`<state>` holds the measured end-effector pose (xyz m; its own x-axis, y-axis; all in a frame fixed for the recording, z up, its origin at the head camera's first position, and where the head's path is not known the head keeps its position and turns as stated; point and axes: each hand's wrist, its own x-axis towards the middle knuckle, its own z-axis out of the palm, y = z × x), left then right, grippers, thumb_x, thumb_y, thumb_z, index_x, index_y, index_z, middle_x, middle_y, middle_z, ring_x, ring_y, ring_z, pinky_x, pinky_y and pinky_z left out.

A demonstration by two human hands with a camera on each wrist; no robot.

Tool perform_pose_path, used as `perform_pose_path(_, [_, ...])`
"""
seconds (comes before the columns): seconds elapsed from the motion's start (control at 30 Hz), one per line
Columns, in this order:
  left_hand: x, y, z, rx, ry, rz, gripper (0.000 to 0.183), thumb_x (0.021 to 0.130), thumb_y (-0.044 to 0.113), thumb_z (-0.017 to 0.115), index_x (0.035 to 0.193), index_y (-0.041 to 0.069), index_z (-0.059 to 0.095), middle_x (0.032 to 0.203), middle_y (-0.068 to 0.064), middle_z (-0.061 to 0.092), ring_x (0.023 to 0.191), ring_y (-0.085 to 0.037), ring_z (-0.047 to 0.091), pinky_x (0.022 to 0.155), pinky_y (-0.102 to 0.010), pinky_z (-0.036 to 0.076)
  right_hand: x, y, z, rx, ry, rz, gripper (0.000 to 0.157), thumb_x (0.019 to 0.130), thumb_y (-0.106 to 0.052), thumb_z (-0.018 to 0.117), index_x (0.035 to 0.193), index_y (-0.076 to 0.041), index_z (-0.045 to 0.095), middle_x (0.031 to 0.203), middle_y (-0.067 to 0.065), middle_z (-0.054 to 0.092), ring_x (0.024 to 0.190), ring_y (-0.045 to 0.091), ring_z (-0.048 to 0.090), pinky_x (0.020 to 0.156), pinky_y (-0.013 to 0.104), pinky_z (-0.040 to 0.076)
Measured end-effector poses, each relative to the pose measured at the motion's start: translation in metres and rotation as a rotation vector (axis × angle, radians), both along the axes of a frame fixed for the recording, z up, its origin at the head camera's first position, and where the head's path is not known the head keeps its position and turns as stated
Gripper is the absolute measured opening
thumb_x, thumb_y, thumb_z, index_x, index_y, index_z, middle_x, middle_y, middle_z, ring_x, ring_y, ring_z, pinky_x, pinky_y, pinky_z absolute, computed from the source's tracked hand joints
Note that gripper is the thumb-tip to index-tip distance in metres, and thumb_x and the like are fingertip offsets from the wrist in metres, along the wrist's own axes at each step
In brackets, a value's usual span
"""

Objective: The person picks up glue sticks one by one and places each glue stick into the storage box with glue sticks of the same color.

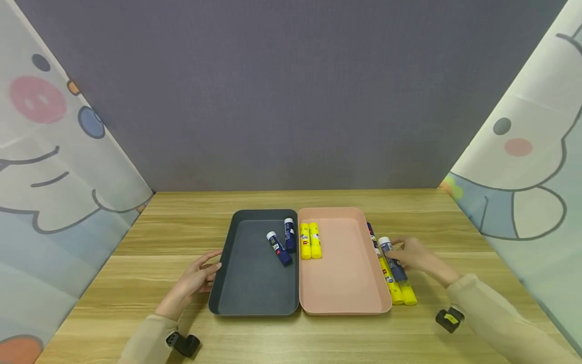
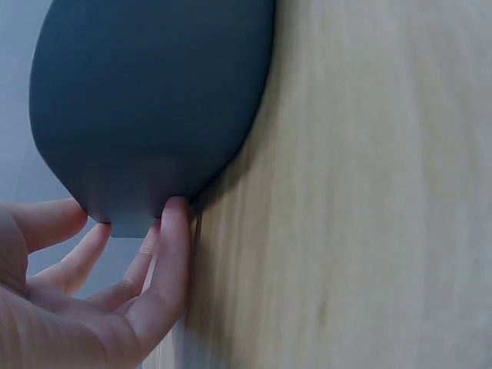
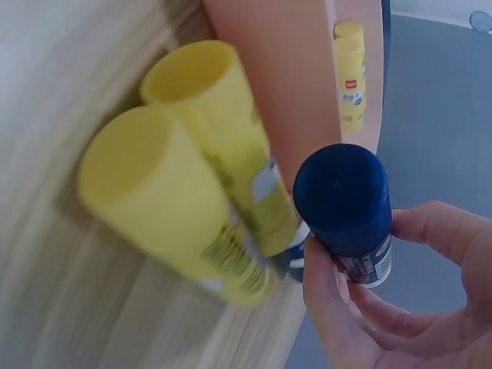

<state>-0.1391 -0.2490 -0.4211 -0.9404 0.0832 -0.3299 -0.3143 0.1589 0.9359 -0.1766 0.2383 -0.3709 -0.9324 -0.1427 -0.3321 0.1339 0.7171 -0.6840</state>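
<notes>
My right hand (image 1: pixel 413 256) pinches a dark blue glue stick (image 3: pixel 344 201) between thumb and fingers, its white end pointing away. It is held over two yellow glue sticks (image 3: pixel 165 211) lying on the table right of the pink tray (image 1: pixel 345 288). Another dark blue glue stick (image 1: pixel 373 237) lies beyond them, against that tray. My left hand (image 1: pixel 193 278) touches the left side of the dark grey tray (image 1: pixel 254 293) with its fingertips. Two blue glue sticks (image 1: pixel 279 248) lie in the grey tray, and two yellow glue sticks (image 1: pixel 310 241) stand side by side in the pink one.
The trays stand side by side on a wooden table (image 1: pixel 182 232). A grey panel (image 1: pixel 291 101) rises behind it, and cartoon-printed cloths (image 1: pixel 59 167) flank both sides. Each wrist wears a small black camera (image 1: pixel 183 345).
</notes>
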Motion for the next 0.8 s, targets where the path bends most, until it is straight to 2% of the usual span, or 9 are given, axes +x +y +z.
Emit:
perform_pose_path(0.13, [0.0,0.001,0.0,0.0,0.0,0.003,0.05,0.092,0.012,0.046,0.138,0.005,0.028,0.07,0.0,0.045,0.055,-0.008,0.039,0.055,-0.029,0.043,-0.002,-0.01,0.002,-0.007,0.013,0.038,0.054,0.083,-0.015,0.055,0.12,0.02,0.036,0.087,0.02,0.058,0.067,0.017,0.057,0.059,0.034,0.051])
perform_pose_path(0.27, [0.0,0.001,0.002,-0.005,0.006,0.002,0.05,0.092,0.013,0.047,0.137,0.005,0.028,0.076,-0.001,0.051,0.057,-0.008,0.044,0.057,-0.03,0.045,-0.006,-0.02,0.003,-0.013,0.02,0.066,0.053,0.083,-0.015,0.056,0.121,0.018,0.038,0.082,0.015,0.057,0.063,0.016,0.055,0.058,0.034,0.051])
perform_pose_path(0.43, [0.0,-0.001,0.0,0.0,0.018,-0.022,0.052,0.091,0.016,0.048,0.138,0.004,0.027,0.083,-0.003,0.057,0.06,-0.008,0.051,0.059,-0.032,0.047,-0.009,-0.033,0.007,-0.015,0.023,0.082,0.054,0.083,-0.015,0.057,0.121,0.017,0.038,0.086,0.019,0.054,0.066,0.018,0.056,0.058,0.033,0.051])
perform_pose_path(0.57, [0.001,-0.002,-0.001,0.01,0.023,-0.035,0.054,0.091,0.018,0.05,0.138,0.004,0.026,0.081,-0.001,0.057,0.06,-0.008,0.051,0.059,-0.032,0.047,-0.012,-0.044,0.009,-0.035,0.019,0.086,0.054,0.082,-0.014,0.058,0.121,0.017,0.038,0.086,0.019,0.053,0.068,0.019,0.056,0.058,0.032,0.051])
perform_pose_path(0.8, [0.001,-0.003,-0.001,0.016,0.018,-0.035,0.055,0.09,0.018,0.05,0.138,0.004,0.026,0.083,-0.002,0.058,0.059,-0.008,0.051,0.059,-0.031,0.047,-0.016,-0.062,0.01,-0.029,0.057,0.104,0.049,0.08,-0.012,0.059,0.118,0.014,0.042,0.077,0.013,0.053,0.057,0.016,0.052,0.053,0.032,0.049])
